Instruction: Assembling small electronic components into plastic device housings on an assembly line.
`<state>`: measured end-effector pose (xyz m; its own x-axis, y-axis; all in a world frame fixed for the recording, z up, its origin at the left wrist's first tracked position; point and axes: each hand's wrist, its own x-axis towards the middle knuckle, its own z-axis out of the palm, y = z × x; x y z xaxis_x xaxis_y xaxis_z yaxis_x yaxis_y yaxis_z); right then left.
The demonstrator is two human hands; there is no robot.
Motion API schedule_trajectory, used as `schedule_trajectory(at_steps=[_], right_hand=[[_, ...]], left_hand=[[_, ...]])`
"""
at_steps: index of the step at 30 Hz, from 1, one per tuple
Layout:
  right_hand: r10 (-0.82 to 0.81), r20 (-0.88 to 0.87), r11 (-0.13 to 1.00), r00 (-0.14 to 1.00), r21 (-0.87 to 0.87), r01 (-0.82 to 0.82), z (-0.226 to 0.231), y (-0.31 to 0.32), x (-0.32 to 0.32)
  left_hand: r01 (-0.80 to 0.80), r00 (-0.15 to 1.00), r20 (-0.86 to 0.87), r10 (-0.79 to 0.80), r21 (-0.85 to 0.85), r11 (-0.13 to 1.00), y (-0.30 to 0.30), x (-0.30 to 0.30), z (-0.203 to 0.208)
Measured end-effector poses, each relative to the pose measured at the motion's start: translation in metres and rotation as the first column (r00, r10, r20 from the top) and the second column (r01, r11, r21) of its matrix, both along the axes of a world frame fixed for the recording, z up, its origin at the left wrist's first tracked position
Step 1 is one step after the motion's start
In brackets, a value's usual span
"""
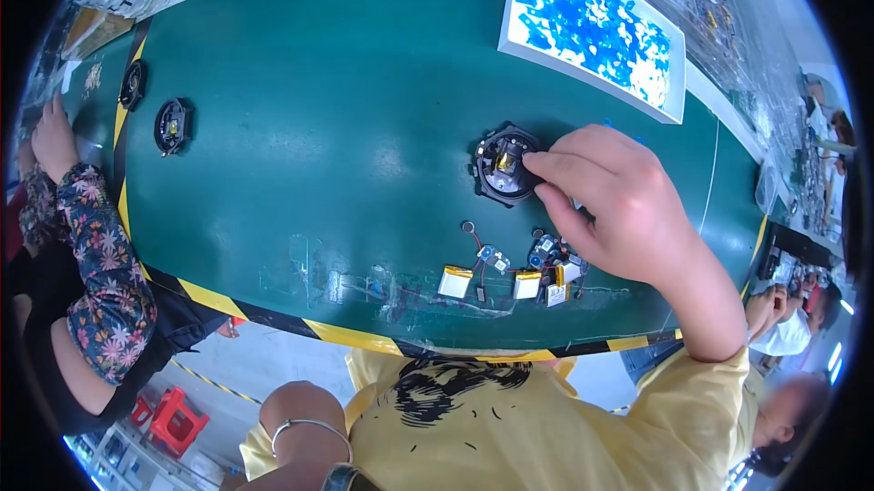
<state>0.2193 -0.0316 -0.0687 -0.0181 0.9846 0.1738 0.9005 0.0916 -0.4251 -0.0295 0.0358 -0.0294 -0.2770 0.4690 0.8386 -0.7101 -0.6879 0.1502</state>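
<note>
My right hand [619,200] reaches in from the right over a round black watch case [489,185]. Its thumb and forefinger are closed at the case's right edge, covering that part. Inside the open case a small gold-coloured piece shows. Just below the hand lie silver battery cells [455,282] with yellow tape, wired to small circuit boards [494,258] and a small round disc [468,227]. Of my left arm only the bent part with a bracelet, my left hand [302,404], shows low beside the yellow shirt; its fingers are hidden.
A white tray [592,83] of blue and white pieces stands at the back right. Two more black cases [171,127] lie at the left, near yellow-black edge tape [350,337]. A co-worker's flowered sleeve [105,263] is at the left; another person sits at the right.
</note>
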Motion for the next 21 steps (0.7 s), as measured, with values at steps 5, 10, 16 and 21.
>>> schedule_trajectory(at_steps=[5,10,16,21], right_hand=[[-0.022,-0.109,0.999,0.994,-0.05,0.017,0.002,0.005,0.007],[-0.018,-0.138,0.993,0.99,-0.114,0.002,0.007,0.006,0.012],[0.072,0.064,0.972,0.995,-0.23,-0.055,0.021,0.017,0.007],[0.006,-0.2,0.98,0.98,-0.193,-0.045,0.009,0.012,0.02]], left_hand=[[0.056,0.994,-0.091,-0.059,-0.033,0.998,0.0,-0.004,0.0],[-0.009,0.987,-0.162,0.005,-0.027,1.0,0.0,-0.009,0.002],[0.079,0.99,-0.117,-0.081,-0.021,0.997,-0.002,-0.002,0.01],[0.01,0.99,-0.14,-0.009,0.003,1.0,-0.005,-0.011,0.009]])
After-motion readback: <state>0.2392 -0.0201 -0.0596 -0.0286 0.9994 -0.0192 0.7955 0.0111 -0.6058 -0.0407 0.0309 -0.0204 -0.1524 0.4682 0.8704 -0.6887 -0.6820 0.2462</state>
